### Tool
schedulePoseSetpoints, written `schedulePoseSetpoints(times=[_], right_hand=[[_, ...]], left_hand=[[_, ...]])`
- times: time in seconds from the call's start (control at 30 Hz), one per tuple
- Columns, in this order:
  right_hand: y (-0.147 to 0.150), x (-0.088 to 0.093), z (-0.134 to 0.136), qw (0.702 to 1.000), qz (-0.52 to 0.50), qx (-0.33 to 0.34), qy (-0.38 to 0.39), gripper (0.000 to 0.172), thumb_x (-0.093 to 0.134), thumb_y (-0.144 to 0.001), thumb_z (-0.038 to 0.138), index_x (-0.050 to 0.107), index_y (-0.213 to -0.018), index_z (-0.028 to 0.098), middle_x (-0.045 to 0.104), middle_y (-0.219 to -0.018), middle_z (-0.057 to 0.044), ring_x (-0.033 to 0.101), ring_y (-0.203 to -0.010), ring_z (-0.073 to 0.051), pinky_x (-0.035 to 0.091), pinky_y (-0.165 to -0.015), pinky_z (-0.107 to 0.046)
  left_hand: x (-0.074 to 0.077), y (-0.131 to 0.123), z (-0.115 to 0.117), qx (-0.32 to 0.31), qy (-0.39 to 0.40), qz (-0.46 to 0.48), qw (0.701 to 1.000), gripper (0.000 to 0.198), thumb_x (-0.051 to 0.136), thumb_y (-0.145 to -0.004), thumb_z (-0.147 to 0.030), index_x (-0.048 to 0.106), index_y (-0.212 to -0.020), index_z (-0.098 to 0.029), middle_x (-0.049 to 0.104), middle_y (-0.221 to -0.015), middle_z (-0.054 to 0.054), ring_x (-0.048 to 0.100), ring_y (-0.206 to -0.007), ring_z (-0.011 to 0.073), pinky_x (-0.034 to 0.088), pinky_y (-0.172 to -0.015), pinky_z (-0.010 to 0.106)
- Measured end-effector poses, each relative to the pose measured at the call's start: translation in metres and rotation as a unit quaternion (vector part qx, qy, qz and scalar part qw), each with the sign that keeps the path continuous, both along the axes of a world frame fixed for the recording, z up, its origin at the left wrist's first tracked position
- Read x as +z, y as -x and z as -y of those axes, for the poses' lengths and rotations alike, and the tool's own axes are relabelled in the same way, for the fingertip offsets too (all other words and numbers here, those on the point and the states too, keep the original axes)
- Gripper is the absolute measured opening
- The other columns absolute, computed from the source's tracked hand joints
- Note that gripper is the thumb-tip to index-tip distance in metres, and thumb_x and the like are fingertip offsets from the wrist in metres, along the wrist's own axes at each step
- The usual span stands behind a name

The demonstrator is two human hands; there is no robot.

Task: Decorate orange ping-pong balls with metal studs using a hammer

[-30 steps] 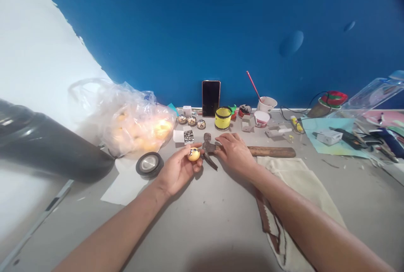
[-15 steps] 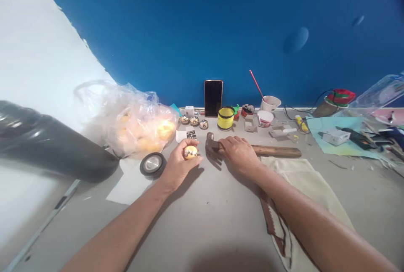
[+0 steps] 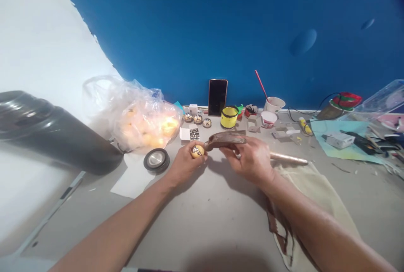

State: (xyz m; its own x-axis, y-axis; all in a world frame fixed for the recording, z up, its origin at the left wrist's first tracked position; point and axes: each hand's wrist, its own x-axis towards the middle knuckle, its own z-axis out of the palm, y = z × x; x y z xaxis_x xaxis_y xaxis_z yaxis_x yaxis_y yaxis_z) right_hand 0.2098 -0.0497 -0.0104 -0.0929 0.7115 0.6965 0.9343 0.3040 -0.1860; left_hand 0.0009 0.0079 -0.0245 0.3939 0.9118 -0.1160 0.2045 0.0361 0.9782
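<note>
My left hand [image 3: 183, 165] is closed around a small yellow ball [image 3: 197, 151] partly covered with shiny metal studs. My right hand [image 3: 256, 160] grips a claw hammer [image 3: 227, 138] close to its head, with the wooden handle sticking out to the right. The hammer's face is right beside the ball; whether they touch I cannot tell. Just behind my left hand, a small white box [image 3: 195, 134] lies open, full of little shiny metal pieces. Several similar studded balls [image 3: 198, 119] stand in a row behind it.
A clear plastic bag of yellow-orange balls [image 3: 145, 127] and a large dark cylinder [image 3: 59, 137] are on the left. Near my left wrist lies a round black lid [image 3: 156, 160]. A phone [image 3: 217, 97] leans against the blue wall beside a yellow cup [image 3: 229, 117]. Beige cloth [image 3: 318, 204] lies under my right forearm.
My right hand has lifted the hammer off the table and turned its head toward the ball. My left hand still holds the ball, now near the hammer. The view has shifted slightly.
</note>
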Motion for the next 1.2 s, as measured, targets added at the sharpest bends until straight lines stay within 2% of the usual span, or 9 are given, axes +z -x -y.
schedulePoseSetpoints(times=[0.2,0.37,0.47,0.57,0.67,0.83,0.97,1.1,1.2], right_hand=[[0.006,0.007,0.005,1.000,-0.006,0.003,0.015,0.031,0.056,-0.095,0.044,0.075,-0.096,0.019,0.072,-0.071,-0.004,0.062,-0.064,-0.017,0.038,-0.063,-0.030],[0.006,0.005,0.005,0.999,0.042,0.026,0.018,0.030,0.055,-0.095,0.042,0.075,-0.091,0.019,0.072,-0.072,-0.006,0.061,-0.064,-0.018,0.036,-0.063,-0.031],[0.005,0.003,0.004,0.999,0.033,0.008,0.003,0.033,0.056,-0.096,0.046,0.075,-0.091,0.020,0.072,-0.071,-0.006,0.062,-0.066,-0.019,0.037,-0.065,-0.031],[0.004,0.003,0.003,1.000,0.013,0.004,0.003,0.032,0.056,-0.095,0.045,0.075,-0.095,0.019,0.074,-0.073,-0.005,0.064,-0.067,-0.019,0.038,-0.065,-0.031],[0.004,0.004,0.002,0.999,0.016,0.015,0.040,0.030,0.055,-0.094,0.043,0.074,-0.092,0.019,0.075,-0.076,-0.006,0.064,-0.067,-0.019,0.037,-0.062,-0.029],[0.005,0.012,-0.001,0.997,-0.021,-0.035,0.060,0.039,0.052,-0.094,0.050,0.072,-0.081,0.020,0.074,-0.070,-0.006,0.063,-0.062,-0.018,0.035,-0.058,-0.028],[0.007,0.022,-0.003,0.988,-0.033,-0.024,0.147,0.036,0.053,-0.093,0.051,0.073,-0.086,0.021,0.074,-0.071,-0.004,0.063,-0.060,-0.018,0.034,-0.056,-0.028],[0.009,0.035,-0.007,0.982,-0.065,-0.045,0.169,0.035,0.053,-0.092,0.051,0.072,-0.085,0.022,0.073,-0.070,-0.004,0.063,-0.060,-0.019,0.033,-0.056,-0.028],[0.010,0.040,-0.009,0.980,-0.055,-0.043,0.189,0.033,0.054,-0.091,0.049,0.071,-0.080,0.023,0.072,-0.070,-0.003,0.063,-0.060,-0.019,0.031,-0.056,-0.028]], left_hand=[[-0.006,0.001,0.000,-0.024,0.059,0.069,0.996,0.030,0.074,-0.066,-0.019,0.063,-0.093,-0.016,0.061,-0.079,0.001,0.050,-0.067,0.0109,0.040,-0.059,0.023],[-0.003,-0.002,0.003,-0.054,0.101,0.132,0.985,0.031,0.078,-0.070,-0.027,0.061,-0.092,-0.015,0.050,-0.066,-0.005,0.038,-0.053,0.0063,0.030,-0.051,0.022],[0.001,-0.002,0.005,-0.035,0.065,0.050,0.996,0.028,0.076,-0.071,-0.026,0.061,-0.092,-0.016,0.049,-0.059,-0.006,0.040,-0.050,0.0080,0.031,-0.050,0.023],[0.002,-0.002,0.005,-0.023,0.026,-0.008,0.999,0.025,0.072,-0.069,-0.024,0.062,-0.091,-0.017,0.056,-0.066,-0.004,0.047,-0.054,0.0105,0.037,-0.053,0.025],[0.001,-0.001,0.005,-0.032,-0.020,-0.021,0.999,0.022,0.068,-0.070,-0.021,0.062,-0.091,-0.018,0.060,-0.073,-0.002,0.052,-0.062,0.0131,0.042,-0.061,0.027],[-0.002,-0.001,0.007,-0.036,-0.106,-0.048,0.993,0.029,0.058,-0.070,-0.011,0.061,-0.098,-0.020,0.061,-0.083,0.000,0.056,-0.075,0.0172,0.044,-0.071,0.028],[-0.003,-0.003,0.010,-0.042,-0.133,-0.040,0.989,0.041,0.058,-0.073,-0.010,0.059,-0.113,-0.022,0.061,-0.091,0.001,0.056,-0.080,0.0189,0.043,-0.073,0.029],[-0.004,-0.003,0.010,-0.028,-0.146,-0.050,0.988,0.032,0.060,-0.077,-0.013,0.059,-0.107,-0.022,0.061,-0.087,0.001,0.055,-0.078,0.0188,0.042,-0.076,0.030],[-0.003,-0.002,0.009,-0.038,-0.128,-0.040,0.990,0.035,0.061,-0.075,-0.012,0.058,-0.109,-0.022,0.060,-0.087,0.000,0.055,-0.077,0.0171,0.042,-0.073,0.028]])
